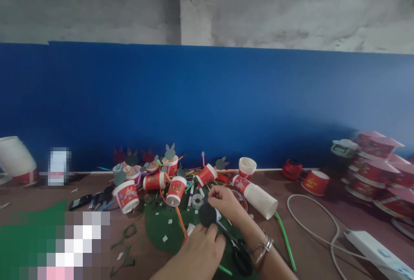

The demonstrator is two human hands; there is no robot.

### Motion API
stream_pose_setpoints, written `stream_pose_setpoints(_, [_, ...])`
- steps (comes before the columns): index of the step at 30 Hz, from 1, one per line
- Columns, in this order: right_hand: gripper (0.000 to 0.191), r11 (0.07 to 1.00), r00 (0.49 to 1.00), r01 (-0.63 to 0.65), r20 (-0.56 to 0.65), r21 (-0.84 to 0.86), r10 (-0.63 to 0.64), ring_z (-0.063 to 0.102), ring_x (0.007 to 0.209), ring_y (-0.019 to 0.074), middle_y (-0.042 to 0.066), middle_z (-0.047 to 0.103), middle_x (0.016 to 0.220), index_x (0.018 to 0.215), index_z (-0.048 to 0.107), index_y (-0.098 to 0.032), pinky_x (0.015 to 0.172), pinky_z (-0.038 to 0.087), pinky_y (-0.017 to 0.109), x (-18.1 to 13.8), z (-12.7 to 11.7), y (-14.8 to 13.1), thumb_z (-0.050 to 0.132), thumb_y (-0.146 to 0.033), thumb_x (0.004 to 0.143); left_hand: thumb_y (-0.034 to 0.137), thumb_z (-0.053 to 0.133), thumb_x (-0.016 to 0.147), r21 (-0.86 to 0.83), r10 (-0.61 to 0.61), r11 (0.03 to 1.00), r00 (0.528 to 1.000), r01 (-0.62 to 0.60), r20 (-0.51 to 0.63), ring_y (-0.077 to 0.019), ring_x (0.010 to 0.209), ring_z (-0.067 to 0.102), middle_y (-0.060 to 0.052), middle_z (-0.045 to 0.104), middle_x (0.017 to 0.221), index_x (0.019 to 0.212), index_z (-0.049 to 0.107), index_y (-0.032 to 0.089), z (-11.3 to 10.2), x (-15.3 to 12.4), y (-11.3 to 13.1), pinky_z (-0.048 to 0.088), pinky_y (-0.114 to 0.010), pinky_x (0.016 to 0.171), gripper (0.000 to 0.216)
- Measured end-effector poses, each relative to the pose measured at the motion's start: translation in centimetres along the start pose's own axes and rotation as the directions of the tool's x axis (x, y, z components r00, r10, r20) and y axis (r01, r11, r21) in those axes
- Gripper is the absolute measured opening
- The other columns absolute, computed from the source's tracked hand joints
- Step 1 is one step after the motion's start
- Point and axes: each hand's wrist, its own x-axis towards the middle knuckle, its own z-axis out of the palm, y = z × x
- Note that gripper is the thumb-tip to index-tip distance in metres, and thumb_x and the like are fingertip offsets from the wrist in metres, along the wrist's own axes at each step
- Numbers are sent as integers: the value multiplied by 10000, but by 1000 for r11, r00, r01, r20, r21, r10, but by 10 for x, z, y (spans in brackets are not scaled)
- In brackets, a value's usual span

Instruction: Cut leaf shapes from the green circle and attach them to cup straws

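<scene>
Near the middle of the table I hold a small black paper disc (207, 215). My left hand (207, 247) is closed on its lower edge. My right hand (228, 204) has thumb and forefinger pinched at the disc's upper edge; a small dark piece seems to be between the fingertips, partly hidden. Under my right wrist lie black-handled scissors (242, 257). A roll of tape (198, 201) lies just left of the disc, with a marker (191, 197) next to it. A paper cup with an orange pipe cleaner (181, 219) is partly hidden behind my left hand.
Red-and-white paper cups (126, 197) with animal-head cutouts (170, 151) crowd the back. A stack of cups (258, 198) lies on its side to the right. Green sheet (157, 234), paper scraps (130, 230), a white cable (336, 228) and a power strip (377, 252) lie around.
</scene>
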Motion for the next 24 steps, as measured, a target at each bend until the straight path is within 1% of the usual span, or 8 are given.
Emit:
stream_pose_setpoints(3, [29, 999, 999, 35, 12, -30, -35, 400, 503, 79, -59, 457, 528, 621, 518, -156, 484, 309, 199, -2, -2, -2, 544, -168, 629, 121, 588, 655, -10, 0, 1000, 1000, 0, -3, -301, 897, 549, -168, 568, 1042, 1042, 555, 84, -1, 0, 0, 465, -428, 773, 391])
stream_pose_setpoints(8, [151, 993, 998, 65, 25, -94, -63, 466, 588, 108, -42, 519, 607, 725, 557, -156, 553, 373, 217, -6, -4, -10, 639, -177, 601, 119, 549, 697, -29, -2, 1000, 1000, 2, -9, -292, 927, 547, -159, 573, 1053, 1040, 564, 103, -4, -2, 0, 467, -412, 780, 344])
stream_pose_setpoints(11, [238, 989, 993, 108, 49, -101, -103, 481, 607, 114, -56, 511, 605, 839, 562, -170, 580, 385, 219, -10, -5, -16, 602, -115, 611, 125, 512, 736, -15, -4, 1000, 1000, 4, -9, -293, 915, 555, -166, 579, 1043, 1040, 567, 99, -4, -2, 1, 471, -415, 772, 310])
stream_pose_setpoints(14, [358, 975, 983, 178, 60, -136, -171, 470, 612, 112, -82, 472, 582, 949, 527, -193, 619, 384, 221, -13, -5, -20, 557, -63, 617, 102, 477, 752, -4, -1, 1000, 1000, 1, -17, -284, 910, 559, -158, 585, 1034, 1037, 568, 111, -4, -3, 3, 469, -411, 772, 299])
stream_pose_setpoints(16, [398, 963, 978, 207, 52, -172, -201, 463, 607, 110, -90, 458, 582, 981, 505, -200, 630, 382, 223, -14, -4, -20, 540, -46, 615, 89, 485, 737, -9, -5, 1000, 1000, 5, -2, -279, 913, 557, -150, 583, 1045, 1046, 561, 121, -4, -4, 3, 468, -406, 774, 320])
stream_pose_setpoints(19, [390, 953, 975, 221, 29, -207, -220, 485, 616, 116, -86, 473, 586, 987, 499, -193, 639, 392, 229, -13, -1, -17, 541, -53, 625, 86, 544, 674, -35, -12, 999, 999, 13, 32, -285, 926, 547, -151, 564, 1084, 1067, 543, 119, -8, -3, 2, 463, -407, 783, 395])
stream_pose_setpoints(21, [383, 958, 979, 197, -4, -208, -202, 508, 617, 122, -82, 496, 581, 993, 503, -186, 644, 405, 236, -11, 1, -15, 558, -73, 631, 78, 585, 611, -53, -20, 998, 998, 24, 63, -292, 935, 537, -154, 548, 1105, 1076, 531, 112, -11, -2, 1, 456, -415, 800, 469])
stream_pose_setpoints(24, [351, 973, 986, 154, -35, -174, -162, 552, 627, 134, -57, 570, 613, 994, 532, -181, 645, 425, 245, -8, 4, -12, 573, -114, 652, 46, 580, 569, -71, -66, 995, 995, 71, 68, -293, 928, 526, -151, 532, 1106, 1075, 521, 112, -17, -3, -1, 449, -416, 796, 514])
